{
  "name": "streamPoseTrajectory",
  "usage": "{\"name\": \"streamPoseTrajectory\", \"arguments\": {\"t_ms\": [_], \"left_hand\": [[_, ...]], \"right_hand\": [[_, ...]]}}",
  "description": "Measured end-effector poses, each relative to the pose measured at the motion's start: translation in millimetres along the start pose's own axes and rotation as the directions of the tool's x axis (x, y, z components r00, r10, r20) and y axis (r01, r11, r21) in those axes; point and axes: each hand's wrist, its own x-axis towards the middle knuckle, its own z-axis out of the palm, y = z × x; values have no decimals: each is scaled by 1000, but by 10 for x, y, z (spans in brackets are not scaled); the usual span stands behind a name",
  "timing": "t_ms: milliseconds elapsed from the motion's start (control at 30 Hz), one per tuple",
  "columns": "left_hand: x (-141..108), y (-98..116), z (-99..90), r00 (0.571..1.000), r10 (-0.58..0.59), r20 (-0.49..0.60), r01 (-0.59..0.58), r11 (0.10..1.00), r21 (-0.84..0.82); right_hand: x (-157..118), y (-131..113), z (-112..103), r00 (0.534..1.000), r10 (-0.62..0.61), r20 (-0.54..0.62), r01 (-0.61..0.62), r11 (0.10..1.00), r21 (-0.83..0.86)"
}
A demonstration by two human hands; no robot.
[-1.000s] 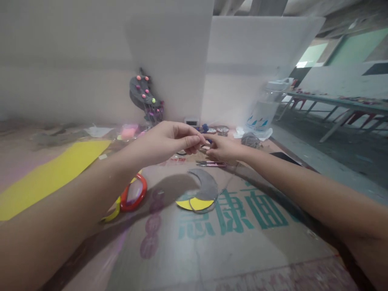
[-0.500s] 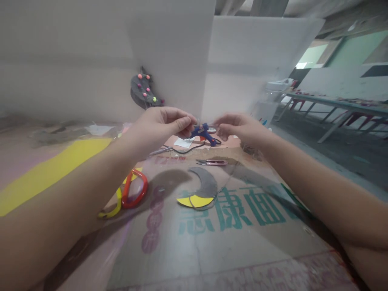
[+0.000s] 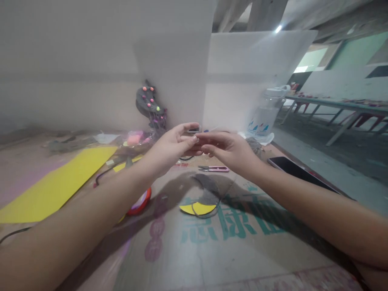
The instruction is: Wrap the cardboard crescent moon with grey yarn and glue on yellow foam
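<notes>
In front of me my left hand (image 3: 176,145) and my right hand (image 3: 228,149) meet above the board, fingertips touching near my left thumb. The left fingers are stretched out and apart. My right fingers are extended too, the thumb a little below them; no object shows in either hand. Beneath them lies a grey crescent shape (image 3: 209,189) with yellow (image 3: 203,208) at its lower end and a grey cord curving over it. Pink-handled thread snips (image 3: 214,169) rest just behind the crescent. The blue glue gun is mostly hidden by my hands.
A yellow sheet (image 3: 60,184) and red-handled scissors (image 3: 144,204), partly covered by my arm, are at left. A grey crescent with coloured pompoms (image 3: 145,101) stands at the back. A phone (image 3: 298,173) and a clear bottle (image 3: 263,115) are at right.
My hands have come together from being apart, and the left fingers have opened from a pinch. The view has tilted slightly upward, and the glue gun has become hidden.
</notes>
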Motion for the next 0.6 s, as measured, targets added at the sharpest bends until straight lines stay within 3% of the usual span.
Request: {"name": "streamPoseTrajectory", "arguments": {"t_ms": [133,300,433,500,600], "left_hand": [[-39,-42,76,999,-9,52,6,999,52],[-25,-63,58,994,-2,112,-13,991,136],[-40,1,30,965,-34,259,-63,932,356],[-57,48,17,969,-32,244,-83,891,447],[-66,100,-9,990,1,139,-64,889,454]], "right_hand": [[-15,31,19,982,-152,-115,139,984,-114],[3,-85,-77,994,-55,-92,48,996,-71],[18,-258,-180,998,-7,-64,12,998,65],[34,-337,-244,998,-3,-56,9,995,97],[71,-384,-338,996,-25,-88,30,998,61]]}}
